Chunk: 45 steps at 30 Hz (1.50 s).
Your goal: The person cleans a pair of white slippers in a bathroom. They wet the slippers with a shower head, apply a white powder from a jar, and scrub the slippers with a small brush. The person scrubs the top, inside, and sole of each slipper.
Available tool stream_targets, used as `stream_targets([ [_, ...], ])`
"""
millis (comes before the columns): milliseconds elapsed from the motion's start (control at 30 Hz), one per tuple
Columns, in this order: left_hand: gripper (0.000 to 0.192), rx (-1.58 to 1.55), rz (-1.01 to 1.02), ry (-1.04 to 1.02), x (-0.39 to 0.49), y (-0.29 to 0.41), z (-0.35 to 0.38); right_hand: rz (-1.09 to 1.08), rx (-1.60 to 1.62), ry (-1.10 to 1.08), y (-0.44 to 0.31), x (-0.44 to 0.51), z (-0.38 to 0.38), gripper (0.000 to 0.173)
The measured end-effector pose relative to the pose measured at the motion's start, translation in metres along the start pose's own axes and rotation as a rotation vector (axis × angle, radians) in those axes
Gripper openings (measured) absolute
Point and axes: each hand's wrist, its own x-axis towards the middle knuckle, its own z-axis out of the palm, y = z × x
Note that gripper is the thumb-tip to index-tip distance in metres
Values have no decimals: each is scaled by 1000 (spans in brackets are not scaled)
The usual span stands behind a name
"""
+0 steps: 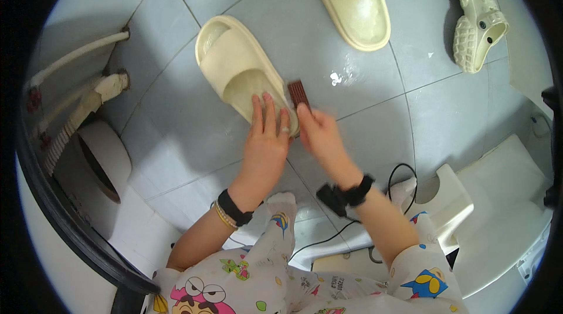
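A cream slide sandal (233,58) lies on the grey tiled floor, its toe end pointing up and left. My left hand (268,138) presses on its heel end with the fingers spread on the insole. In my right hand (319,131) is a brown ridged brush (299,92), held close beside the sandal's right edge; the hand is slightly blurred. Whether the brush touches the sandal cannot be told. The matching cream sandal (356,6) lies at the top, with a wet sheen on its insole.
Wet spots and a patch of suds (336,78) mark the floor tiles. White clogs (477,36) stand at the upper right. Pipes (110,87) and a white rounded fixture (105,155) are at left. A white plastic object (453,195) stands at lower right, near a black cable (325,239).
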Motion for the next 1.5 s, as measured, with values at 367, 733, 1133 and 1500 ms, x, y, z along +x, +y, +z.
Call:
stream_targets([
  [367, 54, 37, 26, 5, 3, 3, 7, 50, -163, -161, -74, 68, 8, 61],
  [733, 51, -32, -46, 111, 26, -31, 1, 190, -192, -225, -2, 17, -30, 51],
  [1133, 45, -240, 8, 200, 22, -44, -4, 27, 4, -165, -115, 109, 51, 51],
  [1500, 43, -296, 0, 205, 19, -46, -4, -150, -201, -215, -99, 101, 36, 53],
])
